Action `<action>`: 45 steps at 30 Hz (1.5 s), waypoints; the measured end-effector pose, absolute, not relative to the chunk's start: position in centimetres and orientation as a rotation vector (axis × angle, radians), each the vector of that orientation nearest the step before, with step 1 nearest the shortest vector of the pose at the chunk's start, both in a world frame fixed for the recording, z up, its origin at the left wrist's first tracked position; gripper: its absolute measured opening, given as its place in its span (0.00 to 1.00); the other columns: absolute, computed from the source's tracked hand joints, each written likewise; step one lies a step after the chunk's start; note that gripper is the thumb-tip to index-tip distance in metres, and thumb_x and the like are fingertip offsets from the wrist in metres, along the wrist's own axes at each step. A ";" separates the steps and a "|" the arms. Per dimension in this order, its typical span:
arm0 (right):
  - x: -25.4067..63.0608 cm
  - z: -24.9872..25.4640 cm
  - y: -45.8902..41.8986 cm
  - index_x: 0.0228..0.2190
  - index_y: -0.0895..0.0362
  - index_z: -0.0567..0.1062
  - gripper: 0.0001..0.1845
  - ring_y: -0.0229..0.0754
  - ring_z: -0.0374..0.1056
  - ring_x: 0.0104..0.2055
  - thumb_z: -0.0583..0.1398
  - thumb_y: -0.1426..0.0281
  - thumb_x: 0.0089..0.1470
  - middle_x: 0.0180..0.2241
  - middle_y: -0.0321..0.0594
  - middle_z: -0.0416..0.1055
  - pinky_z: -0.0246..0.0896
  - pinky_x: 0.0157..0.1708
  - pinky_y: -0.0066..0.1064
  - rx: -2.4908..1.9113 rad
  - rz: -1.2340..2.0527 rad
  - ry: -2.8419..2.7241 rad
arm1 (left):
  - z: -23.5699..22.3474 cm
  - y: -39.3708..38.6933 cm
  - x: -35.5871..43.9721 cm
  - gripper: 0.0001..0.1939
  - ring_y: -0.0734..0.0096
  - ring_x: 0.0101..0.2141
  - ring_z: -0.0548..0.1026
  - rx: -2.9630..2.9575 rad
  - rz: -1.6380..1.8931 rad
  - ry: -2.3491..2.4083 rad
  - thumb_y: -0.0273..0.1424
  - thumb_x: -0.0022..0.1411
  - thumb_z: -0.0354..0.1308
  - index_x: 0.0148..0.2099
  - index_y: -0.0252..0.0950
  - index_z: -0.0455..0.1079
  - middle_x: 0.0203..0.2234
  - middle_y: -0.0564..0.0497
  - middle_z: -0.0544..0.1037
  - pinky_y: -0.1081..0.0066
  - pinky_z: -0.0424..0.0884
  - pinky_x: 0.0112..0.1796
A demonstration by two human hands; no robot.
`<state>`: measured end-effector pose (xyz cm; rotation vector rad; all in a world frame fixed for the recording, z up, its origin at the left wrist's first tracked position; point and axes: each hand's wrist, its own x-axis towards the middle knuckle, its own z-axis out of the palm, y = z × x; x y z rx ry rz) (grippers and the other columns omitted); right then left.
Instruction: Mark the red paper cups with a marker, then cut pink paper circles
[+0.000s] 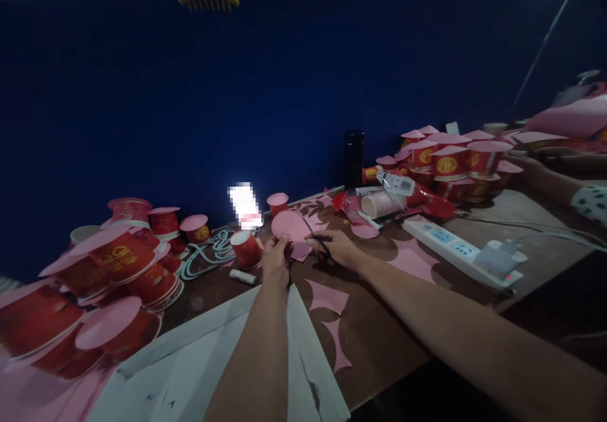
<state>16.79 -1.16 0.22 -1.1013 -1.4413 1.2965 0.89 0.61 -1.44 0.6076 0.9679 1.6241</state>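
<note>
Pink paper (288, 226) with a rounded outline is pinched at its lower edge by my left hand (275, 261). Closed around the dark handles of a pair of scissors (324, 243) is my right hand (339, 249), at the paper's right side. The thin blades point up and left along the paper's edge; whether they are apart I cannot tell. Just left of my left hand stands a red paper cup (246, 248) with its white inside showing. A small white tube (243, 276) lies below that cup. Pink offcuts with curved edges (327, 297) lie below my right hand.
Red cups topped with pink discs crowd the left (118, 254) and the back right (446, 162). A power strip (441, 238) with a plugged-in charger lies right. A white box lid (190, 359) is under my left forearm. Another person's hand (531, 172) shows far right.
</note>
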 end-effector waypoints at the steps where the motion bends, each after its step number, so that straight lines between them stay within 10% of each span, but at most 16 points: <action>1: 16.8 0.2 -1.1 0.39 0.59 0.76 0.26 0.31 0.60 0.19 0.65 0.56 0.41 0.19 0.32 0.65 0.51 0.14 0.20 -1.095 1.295 -1.443 | -1.4 0.6 0.9 0.18 0.80 0.24 0.71 0.612 1.621 0.965 0.30 0.39 0.68 0.33 0.34 0.67 0.25 0.54 0.73 0.77 0.67 0.28; 45: 17.0 0.5 -1.7 0.42 0.60 0.76 0.25 0.31 0.61 0.19 0.65 0.58 0.43 0.19 0.32 0.67 0.52 0.19 0.23 -0.945 1.327 -1.457 | -0.1 0.4 0.6 0.15 0.81 0.24 0.72 0.456 1.757 0.754 0.25 0.40 0.68 0.32 0.34 0.67 0.25 0.54 0.73 0.79 0.69 0.27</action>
